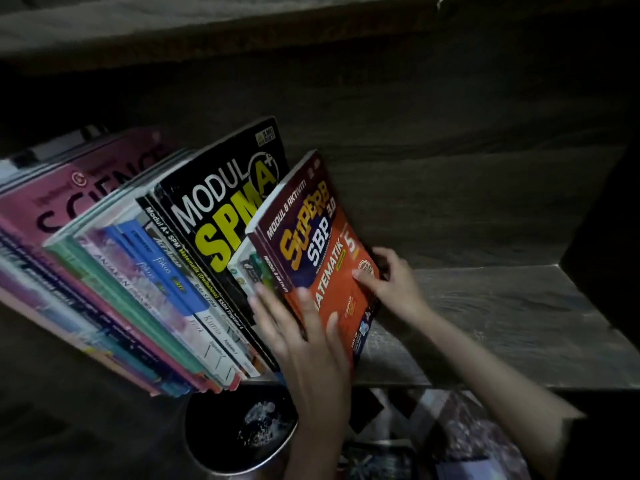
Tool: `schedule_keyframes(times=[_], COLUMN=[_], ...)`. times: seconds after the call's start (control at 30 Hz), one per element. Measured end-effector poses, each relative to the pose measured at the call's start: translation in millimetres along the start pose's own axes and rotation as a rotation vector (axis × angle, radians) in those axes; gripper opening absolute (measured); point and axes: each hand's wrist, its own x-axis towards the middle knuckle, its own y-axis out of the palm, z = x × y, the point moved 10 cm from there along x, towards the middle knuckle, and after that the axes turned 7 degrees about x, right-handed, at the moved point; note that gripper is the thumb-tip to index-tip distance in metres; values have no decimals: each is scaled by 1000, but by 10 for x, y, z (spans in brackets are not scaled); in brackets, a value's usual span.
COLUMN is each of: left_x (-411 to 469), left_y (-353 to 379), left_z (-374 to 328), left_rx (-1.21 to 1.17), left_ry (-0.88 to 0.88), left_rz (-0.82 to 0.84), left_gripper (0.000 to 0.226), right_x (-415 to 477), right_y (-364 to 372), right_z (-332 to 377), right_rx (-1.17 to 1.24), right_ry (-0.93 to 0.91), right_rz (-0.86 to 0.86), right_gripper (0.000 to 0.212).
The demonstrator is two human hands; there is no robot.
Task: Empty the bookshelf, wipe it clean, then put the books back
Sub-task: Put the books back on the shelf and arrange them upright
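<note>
Right grip (pixel 391 278) pinching "Superb SBP" book (pixel 311 244), left grip (pixel 308 341) flat on cover, "Modul SPM" book (pixel 221 216) beside

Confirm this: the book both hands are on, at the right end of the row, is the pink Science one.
Wrong title. In the head view, the left hand lies on the orange Superb SBP Matematik book and the right hand grips its edge, at the right end of the row. The pink Science book stands further left, untouched.
</note>
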Motion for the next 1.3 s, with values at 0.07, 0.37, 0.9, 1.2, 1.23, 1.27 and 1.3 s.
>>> schedule_keyframes(times=[0.07,0.37,0.9,1.2,1.23,1.27,1.3], left_x=[-91,-323,-1295,-3698,-3830,-3926,-4005], left_y=[-8,75,-105,707,704,707,719], left_z=[39,43,108,1380,1445,1502,1529], left_rx=[-36,-34,-197,106,94,81,54], left_ry=[-19,-49,-1,-537,-639,-728,-799], left_rz=[14,181,338,1286,1312,1314,1310], left_gripper=[84,76,12,50,54,53,54], right_x=[-110,-163,-1881,-2264,-2316,-2364,-2415], right_y=[49,179,-152,525,583,630,674], right_z=[-186,-223,-342,-3048,-3198,-3337,-3499], right_rx=[-75,13,-68,-323,-274,-217,-191], right_ry=[18,51,-525,274,323,378,430], right_rz=[-44,19,-352,158,176,173,163], right_gripper=[63,57,23,48,60,71,84])
